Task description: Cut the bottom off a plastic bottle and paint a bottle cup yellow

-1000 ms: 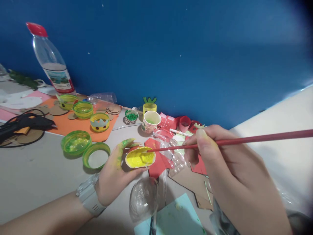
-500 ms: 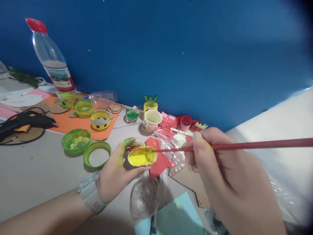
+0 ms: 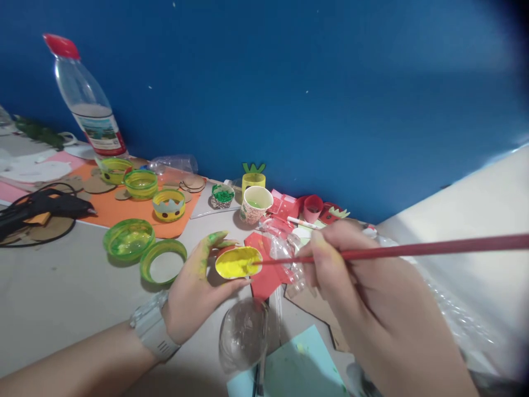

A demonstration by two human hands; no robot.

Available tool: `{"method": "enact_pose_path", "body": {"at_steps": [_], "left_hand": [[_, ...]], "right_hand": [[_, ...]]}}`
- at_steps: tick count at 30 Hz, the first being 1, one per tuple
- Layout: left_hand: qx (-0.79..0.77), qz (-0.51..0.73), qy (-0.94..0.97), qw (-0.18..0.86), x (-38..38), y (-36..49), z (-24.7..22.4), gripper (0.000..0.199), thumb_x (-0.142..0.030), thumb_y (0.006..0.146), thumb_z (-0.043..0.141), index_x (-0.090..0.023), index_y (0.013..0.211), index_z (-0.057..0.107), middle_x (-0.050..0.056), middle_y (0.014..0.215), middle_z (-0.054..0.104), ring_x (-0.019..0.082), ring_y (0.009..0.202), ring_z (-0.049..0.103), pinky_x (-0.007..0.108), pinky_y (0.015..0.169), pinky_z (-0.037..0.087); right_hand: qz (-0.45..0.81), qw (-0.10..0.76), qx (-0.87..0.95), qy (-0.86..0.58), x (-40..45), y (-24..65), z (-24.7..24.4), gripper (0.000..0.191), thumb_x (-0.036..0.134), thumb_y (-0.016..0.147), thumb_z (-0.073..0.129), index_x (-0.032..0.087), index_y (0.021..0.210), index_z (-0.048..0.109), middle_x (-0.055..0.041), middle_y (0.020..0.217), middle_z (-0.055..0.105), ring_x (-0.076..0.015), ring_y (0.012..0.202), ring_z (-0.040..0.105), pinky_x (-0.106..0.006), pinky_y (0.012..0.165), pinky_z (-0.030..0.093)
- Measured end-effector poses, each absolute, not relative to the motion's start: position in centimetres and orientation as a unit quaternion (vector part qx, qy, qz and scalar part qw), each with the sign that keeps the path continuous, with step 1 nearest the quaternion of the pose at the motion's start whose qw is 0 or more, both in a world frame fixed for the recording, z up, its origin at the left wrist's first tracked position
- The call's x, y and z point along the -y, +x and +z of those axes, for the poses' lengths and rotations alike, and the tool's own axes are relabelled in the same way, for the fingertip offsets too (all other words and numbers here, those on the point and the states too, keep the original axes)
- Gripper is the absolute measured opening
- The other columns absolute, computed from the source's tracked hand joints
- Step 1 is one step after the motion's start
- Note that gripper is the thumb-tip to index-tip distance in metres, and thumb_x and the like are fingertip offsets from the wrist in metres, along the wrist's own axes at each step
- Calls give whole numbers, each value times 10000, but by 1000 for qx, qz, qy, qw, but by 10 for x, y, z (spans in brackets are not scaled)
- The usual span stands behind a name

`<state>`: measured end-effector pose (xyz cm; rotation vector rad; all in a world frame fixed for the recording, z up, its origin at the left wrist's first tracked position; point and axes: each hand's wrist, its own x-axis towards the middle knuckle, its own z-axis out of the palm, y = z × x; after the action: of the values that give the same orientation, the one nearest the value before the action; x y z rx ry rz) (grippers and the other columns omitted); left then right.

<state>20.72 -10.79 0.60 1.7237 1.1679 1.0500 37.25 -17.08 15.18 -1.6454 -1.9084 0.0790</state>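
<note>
My left hand (image 3: 196, 286), smeared with green and yellow paint, is closed around a small paper cup (image 3: 238, 263) tilted toward me, with yellow paint inside. In my right hand (image 3: 363, 292) is a paintbrush (image 3: 384, 251) with a long red handle, pinched between thumb and fingers. Its tip dips into the yellow paint near the cup's right side. Just below the cup lies a clear plastic bottle piece (image 3: 243, 333). Left of my left hand sit a green-painted ring (image 3: 163, 262) and a green-painted dish (image 3: 129, 240).
A water bottle (image 3: 91, 105) with a red cap stands back left, near a black glue gun (image 3: 49, 207). Yellow painted rings rest on orange paper (image 3: 124, 212). Behind the cup are a paper cup (image 3: 256, 204) and a cup of green paint (image 3: 222, 196). Light-blue paper (image 3: 306, 364) lies in front.
My right hand has moved slightly left, bringing the brush tip lower and a little left within the yellow paint. My left hand and the cup stay nearly still.
</note>
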Motion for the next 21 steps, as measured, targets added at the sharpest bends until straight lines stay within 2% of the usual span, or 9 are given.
{"method": "enact_pose_path", "body": {"at_steps": [3,7,11,14,18,21], "left_hand": [[-460,412,677,400,108,207,6,666,-344,708,833,-302,1255,456,16,1163,664,207,1080,654,363,953,537],[-467,401,666,421,105,209,6,657,-330,723,824,-299,1264,453,18,1196,655,223,1118,645,395,987,512],[-480,391,641,454,101,212,5,664,-284,738,806,-290,1293,441,29,1221,647,226,1137,645,398,989,510],[-486,385,635,461,97,213,6,688,-271,736,803,-264,1314,430,45,1217,650,226,1141,644,390,988,508],[-498,368,639,456,95,213,9,686,-307,741,798,-231,1319,435,68,1215,652,240,1134,645,402,983,504],[-502,357,644,455,94,213,9,705,-328,742,797,-233,1334,427,74,1241,643,241,1159,631,398,995,497]], "right_hand": [[58,318,726,-607,169,372,150,280,199,1005,397,231,731,445,57,598,492,-109,542,520,-228,524,378],[70,300,724,-617,160,376,143,289,195,1002,416,230,715,415,67,580,443,-104,490,451,-246,494,335],[126,331,709,-609,149,381,134,291,240,1038,394,228,751,445,60,643,501,-101,571,508,-234,556,371],[157,329,699,-616,144,384,129,301,258,1043,395,228,746,433,70,611,464,-102,546,478,-244,546,352],[184,349,699,-597,140,386,125,288,270,1046,391,220,778,484,54,678,546,-109,647,541,-239,634,389],[177,310,712,-604,140,386,125,304,254,1040,390,222,741,440,68,613,458,-106,563,467,-245,564,347]]}}
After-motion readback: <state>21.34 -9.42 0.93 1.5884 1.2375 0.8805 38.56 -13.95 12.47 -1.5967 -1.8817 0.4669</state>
